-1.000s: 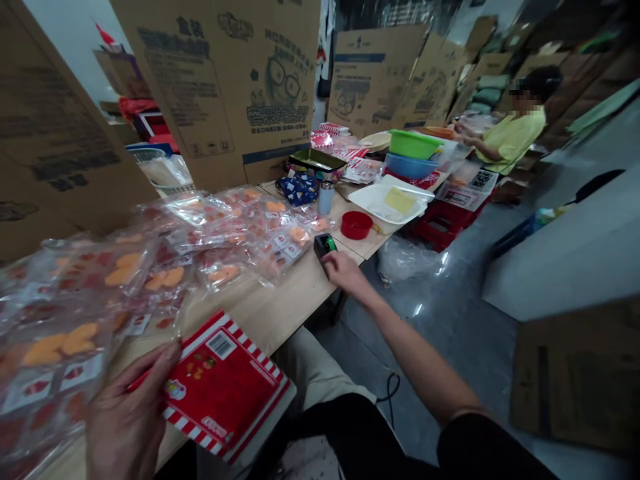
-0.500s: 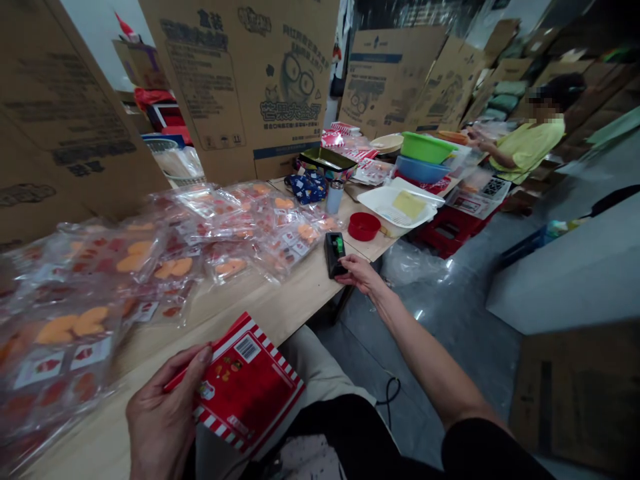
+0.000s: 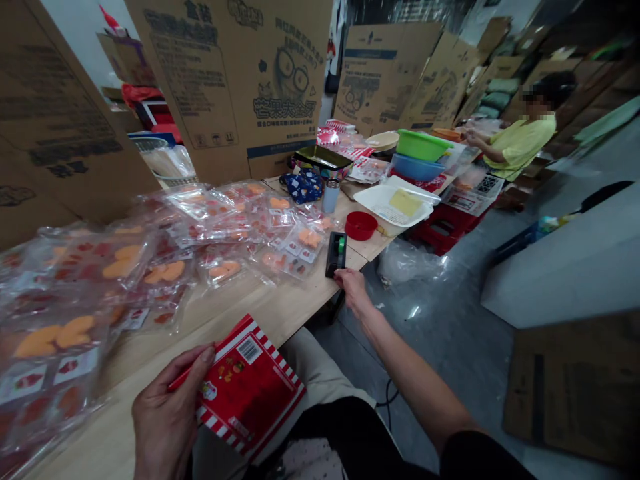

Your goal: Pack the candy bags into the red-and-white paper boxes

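My left hand (image 3: 167, 417) grips the edge of a flat red cardboard box (image 3: 253, 393) with striped borders and a white barcode, thumb on top. The box is tilted above my lap, near the table's front edge. Further along that edge stands a black tape dispenser (image 3: 336, 255) with a green roll core. At its near end, my right hand (image 3: 353, 287) has its fingers pinched together, touching or very close to the dispenser. Whether a strip of tape is between the fingertips is too small to see.
Clear bags with orange pieces (image 3: 167, 272) cover the table's left. A red round tub (image 3: 361, 227), a white basket (image 3: 393, 210) and a bottle (image 3: 331, 196) stand beyond the dispenser. Tall cartons (image 3: 230, 87) line the back. A person in yellow (image 3: 523, 143) sits far right.
My right hand has drawn slightly back toward me, to the dispenser's near end. The dispenser has turned a little. My left hand still holds the red box; the view has shifted slightly.
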`<move>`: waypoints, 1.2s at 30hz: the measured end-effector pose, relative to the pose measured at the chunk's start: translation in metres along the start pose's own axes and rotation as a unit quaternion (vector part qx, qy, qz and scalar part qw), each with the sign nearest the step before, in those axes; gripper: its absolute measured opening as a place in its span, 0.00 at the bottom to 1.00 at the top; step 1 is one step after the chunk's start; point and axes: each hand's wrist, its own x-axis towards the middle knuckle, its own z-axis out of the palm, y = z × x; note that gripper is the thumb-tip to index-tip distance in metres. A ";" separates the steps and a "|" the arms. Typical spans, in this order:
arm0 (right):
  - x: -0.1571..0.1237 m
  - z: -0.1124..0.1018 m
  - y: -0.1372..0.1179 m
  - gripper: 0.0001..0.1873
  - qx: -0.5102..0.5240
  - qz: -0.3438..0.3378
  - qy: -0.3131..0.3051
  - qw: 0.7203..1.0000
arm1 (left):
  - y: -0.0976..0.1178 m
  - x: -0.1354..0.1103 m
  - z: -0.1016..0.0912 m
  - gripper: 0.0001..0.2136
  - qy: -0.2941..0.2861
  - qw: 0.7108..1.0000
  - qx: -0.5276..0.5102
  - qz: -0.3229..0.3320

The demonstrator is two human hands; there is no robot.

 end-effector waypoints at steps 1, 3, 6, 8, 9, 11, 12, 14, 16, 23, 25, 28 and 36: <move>-0.003 0.005 0.003 0.05 -0.021 -0.007 0.022 1.000 | 0.003 -0.002 0.001 0.20 -0.003 1.000 0.004 0.010; -0.006 0.013 0.006 0.06 -0.070 -0.017 0.070 0.995 | 0.015 -0.009 0.000 0.18 -0.014 0.998 0.020 0.060; -0.006 0.017 0.005 0.07 -0.140 -0.036 0.122 0.982 | 0.042 -0.024 -0.005 0.15 0.008 0.979 0.076 0.188; -0.007 0.015 0.002 0.07 -0.179 -0.054 0.137 0.973 | 0.057 -0.031 -0.009 0.13 0.052 0.948 0.109 0.295; -0.010 0.014 0.001 0.06 -0.194 -0.067 0.135 0.969 | 0.060 -0.031 -0.011 0.11 0.070 0.923 0.117 0.361; -0.022 0.011 -0.003 0.06 -0.216 -0.100 0.117 0.964 | 0.058 -0.027 -0.014 0.07 0.069 0.855 0.134 0.497; -0.030 0.010 -0.006 0.06 -0.223 -0.119 0.102 0.962 | 0.053 -0.021 -0.015 0.06 0.053 0.816 0.148 0.557; -0.051 0.011 -0.013 0.06 -0.233 -0.155 0.063 0.958 | 0.038 -0.009 -0.018 0.06 0.007 0.757 0.197 0.622; -0.075 0.016 -0.026 0.05 -0.229 -0.206 -0.003 0.952 | 0.021 0.003 -0.020 0.05 -0.026 0.732 0.251 0.633; -0.165 0.082 -0.086 0.10 0.032 -0.252 -0.367 0.895 | 0.009 0.004 -0.021 0.05 -0.030 0.715 0.313 0.625; -0.180 0.102 -0.095 0.17 0.057 -0.236 -0.421 0.874 | 0.013 0.002 -0.024 0.06 -0.015 0.721 0.297 0.626; -0.190 0.124 -0.099 0.28 0.069 -0.218 -0.455 0.861 | 0.016 0.002 -0.029 0.07 0.008 0.744 0.260 0.616; -0.186 0.145 -0.087 0.31 0.022 -0.248 -0.424 0.871 | 0.017 0.000 -0.036 0.14 -0.010 0.748 0.235 0.620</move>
